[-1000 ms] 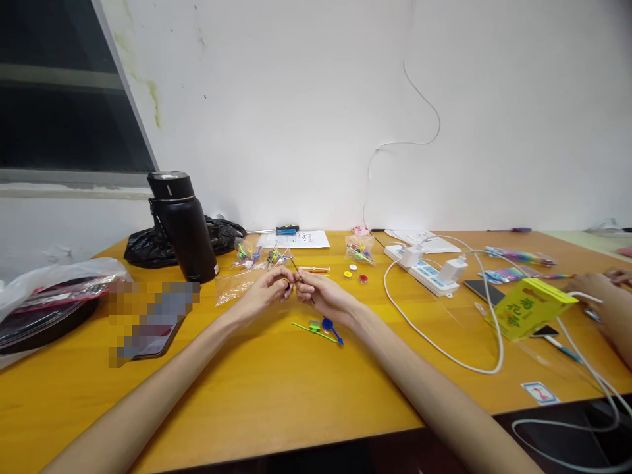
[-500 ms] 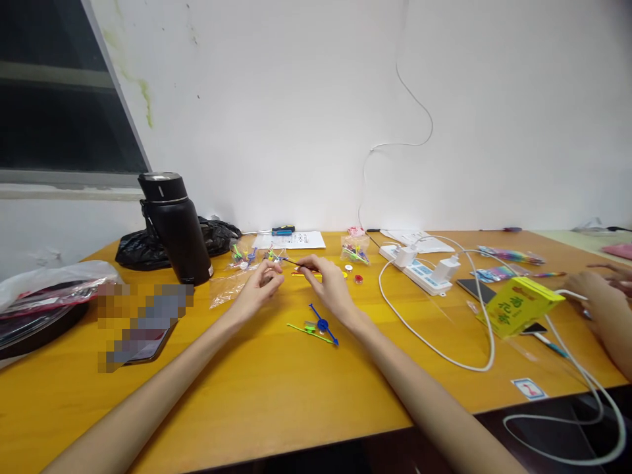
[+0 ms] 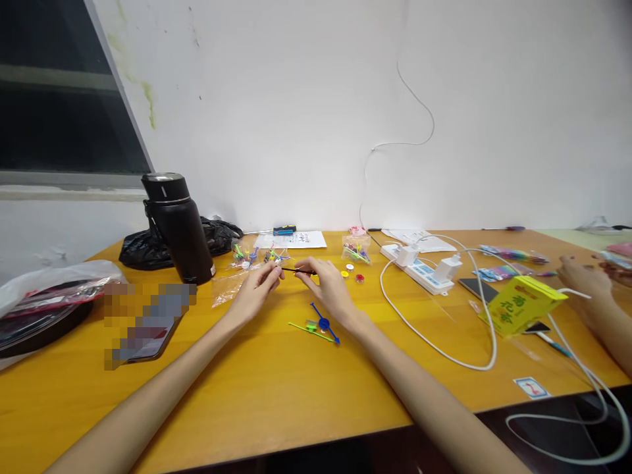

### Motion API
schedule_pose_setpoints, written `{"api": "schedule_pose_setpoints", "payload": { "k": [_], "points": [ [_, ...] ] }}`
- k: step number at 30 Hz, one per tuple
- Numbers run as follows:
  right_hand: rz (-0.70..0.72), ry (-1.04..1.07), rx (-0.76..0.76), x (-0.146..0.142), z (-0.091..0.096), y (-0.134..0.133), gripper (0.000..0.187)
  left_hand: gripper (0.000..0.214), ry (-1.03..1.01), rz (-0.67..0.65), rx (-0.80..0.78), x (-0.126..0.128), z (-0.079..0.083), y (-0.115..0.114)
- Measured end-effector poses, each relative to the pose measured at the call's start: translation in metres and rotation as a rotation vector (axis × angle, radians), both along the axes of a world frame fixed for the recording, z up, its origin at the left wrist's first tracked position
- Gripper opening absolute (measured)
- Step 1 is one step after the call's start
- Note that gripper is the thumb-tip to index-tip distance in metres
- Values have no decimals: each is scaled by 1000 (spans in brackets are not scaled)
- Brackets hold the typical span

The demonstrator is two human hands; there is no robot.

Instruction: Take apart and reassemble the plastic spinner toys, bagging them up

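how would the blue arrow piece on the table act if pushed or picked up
The blue arrow piece looks thin, so it's probably light. It runs straight, which suggests stiffness. A push might nudge the green stick too, since their ends lie close together.

From the near side of the desk (image 3: 276, 388), a single head-worn camera looks forward and down over the left hand (image 3: 257, 288) and right hand (image 3: 330, 288), close in, toward the far white wall (image 3: 296, 118).

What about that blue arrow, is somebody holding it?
No, the blue arrow lies on the table, while the right hand holds a thin dark stick.
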State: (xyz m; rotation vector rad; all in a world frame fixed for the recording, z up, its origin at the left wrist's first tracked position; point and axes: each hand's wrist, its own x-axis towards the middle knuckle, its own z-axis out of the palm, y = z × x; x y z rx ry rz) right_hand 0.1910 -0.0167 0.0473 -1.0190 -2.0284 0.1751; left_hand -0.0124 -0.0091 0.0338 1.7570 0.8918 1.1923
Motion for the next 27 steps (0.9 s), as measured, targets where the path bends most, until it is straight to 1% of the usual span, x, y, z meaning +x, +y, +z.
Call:
{"api": "schedule_pose_setpoints", "payload": {
  "k": [5, 8, 15, 23, 27],
  "points": [
    [-45, 41, 40, 4, 4, 0, 8, 38, -143, 1, -182, -1, 1, 4],
    [-60, 64, 42, 7, 6, 1, 9, 38, -199, -12, -234, -2, 2, 4],
    [-47, 92, -10, 5, 4, 0, 13, 39, -221, -10, -217, -2, 4, 3],
    [-28, 128, -5, 4, 1, 2, 15, 43, -226, 1, -242, -2, 1, 5],
    [-43, 120, 1, 4, -1, 3, 14, 43, -220, -12, -240, -2, 0, 6]
  ]
}}
